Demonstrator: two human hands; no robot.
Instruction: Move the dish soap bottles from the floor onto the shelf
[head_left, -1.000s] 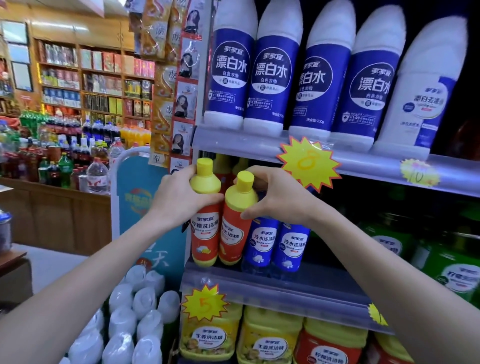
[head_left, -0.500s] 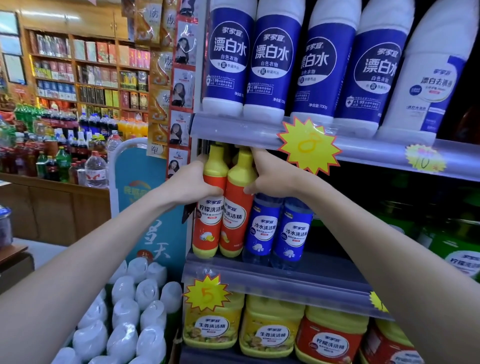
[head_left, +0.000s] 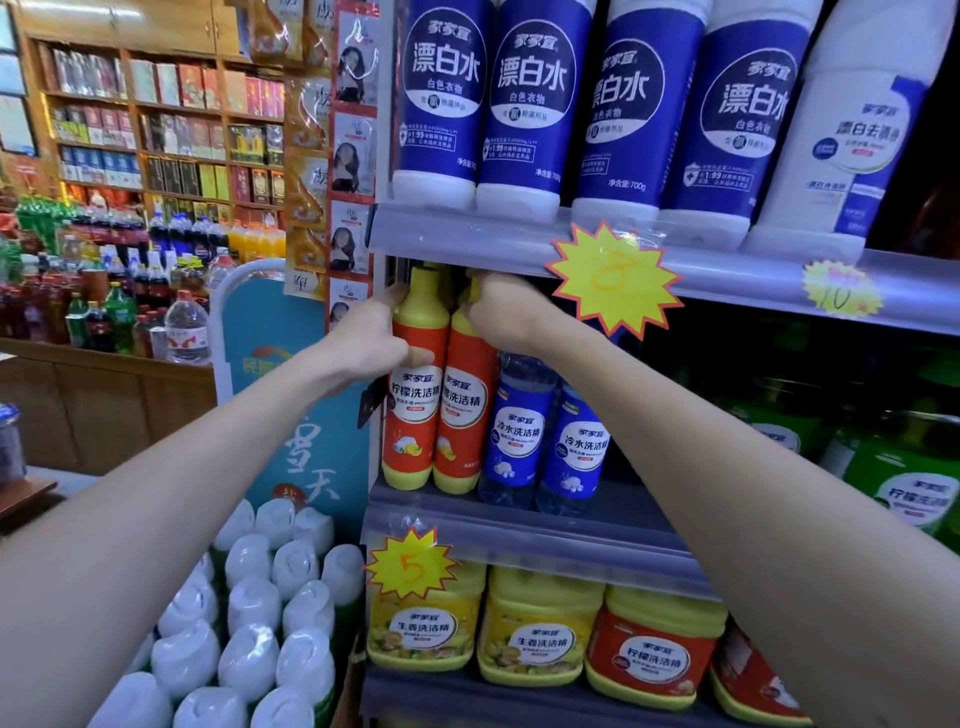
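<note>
Two orange dish soap bottles with yellow caps stand upright side by side at the left end of the middle shelf. My left hand grips the shoulder of the left orange bottle. My right hand is closed around the neck of the right orange bottle, hiding its cap. Both bottle bases rest on the shelf board. Two blue dish soap bottles stand just right of them.
Tall blue bleach bottles fill the shelf above, close over my hands. Yellow and orange jugs sit on the shelf below. White-capped bottles are packed at lower left. Green jugs stand on the right.
Both hands have pushed the two orange bottles back and upright onto the middle shelf; the caps now sit under the edge of the upper shelf.
</note>
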